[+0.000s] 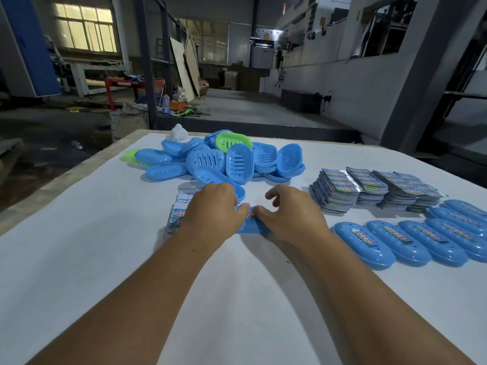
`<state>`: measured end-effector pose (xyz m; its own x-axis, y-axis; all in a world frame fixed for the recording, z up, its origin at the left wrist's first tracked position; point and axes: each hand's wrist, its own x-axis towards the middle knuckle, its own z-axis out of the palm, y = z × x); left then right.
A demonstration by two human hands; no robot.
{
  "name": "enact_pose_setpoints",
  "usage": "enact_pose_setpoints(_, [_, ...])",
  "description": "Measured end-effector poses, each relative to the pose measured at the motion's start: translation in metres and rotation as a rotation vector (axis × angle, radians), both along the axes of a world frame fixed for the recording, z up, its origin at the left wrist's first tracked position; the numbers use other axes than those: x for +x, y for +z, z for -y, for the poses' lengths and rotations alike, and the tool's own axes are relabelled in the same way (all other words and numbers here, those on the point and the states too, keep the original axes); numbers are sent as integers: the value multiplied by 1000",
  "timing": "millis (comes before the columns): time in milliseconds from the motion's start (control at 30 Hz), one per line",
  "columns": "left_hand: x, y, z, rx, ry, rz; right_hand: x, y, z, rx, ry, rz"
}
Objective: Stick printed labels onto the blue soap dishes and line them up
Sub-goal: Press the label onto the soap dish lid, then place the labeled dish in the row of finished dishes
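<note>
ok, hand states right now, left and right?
Left hand: fingers pinching the label on the blue soap dish.
Right hand: thumb and forefinger pinching the same label, other fingers loosely curled.

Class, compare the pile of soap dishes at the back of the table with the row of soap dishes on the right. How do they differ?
The pile of soap dishes is jumbled, its dishes overlapping and tilted; the row of soap dishes lies flat, side by side. The row's dishes each carry a printed label; none shows on the pile's. The pile includes green dishes; the row is all blue. Both sit on the white table and share the same oval shape.
</note>
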<state>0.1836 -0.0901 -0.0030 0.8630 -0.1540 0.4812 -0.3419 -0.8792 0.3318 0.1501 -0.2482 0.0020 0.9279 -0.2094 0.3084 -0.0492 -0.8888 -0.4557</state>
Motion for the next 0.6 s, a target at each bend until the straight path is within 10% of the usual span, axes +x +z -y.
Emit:
enact_pose_setpoints(200, [3, 0, -4, -245, 12, -42, -11, 7, -14, -62, 444, -108])
enact_pose_setpoints(600, [6, -9, -10, -213, 60, -62, -39, 42, 52, -257, -53, -515])
